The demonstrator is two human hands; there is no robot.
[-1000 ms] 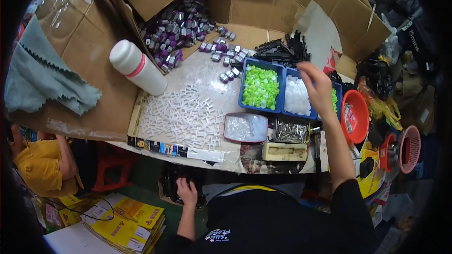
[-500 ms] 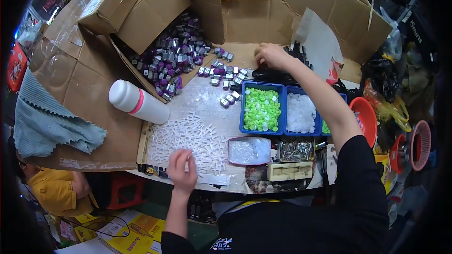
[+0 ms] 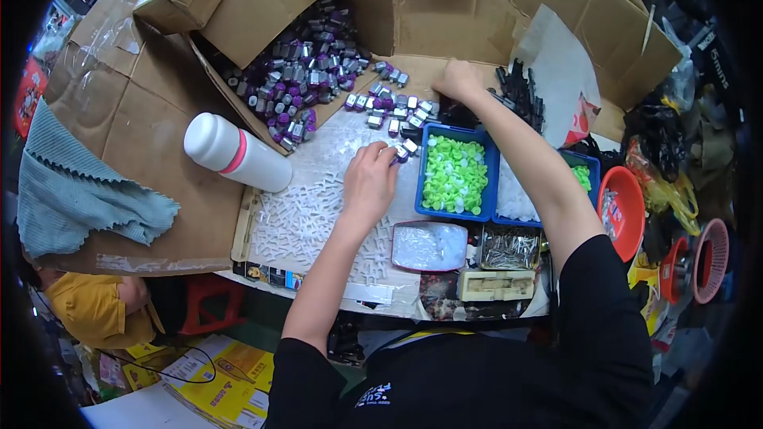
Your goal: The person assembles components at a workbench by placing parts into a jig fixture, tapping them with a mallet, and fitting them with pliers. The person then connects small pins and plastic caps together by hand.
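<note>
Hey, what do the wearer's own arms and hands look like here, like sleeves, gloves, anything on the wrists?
The left hand and right hand are both bare, with no gloves. No watch or bracelet shows on either wrist. Both forearms are uncovered, coming out of short, plain black sleeves that belong to a black top with pale lettering.

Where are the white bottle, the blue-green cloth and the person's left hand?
White bottle (image 3: 261, 162): head view, on its body.
Blue-green cloth (image 3: 83, 191): head view, on its middle.
Left hand (image 3: 369, 186): head view, on the back of the hand.
</note>
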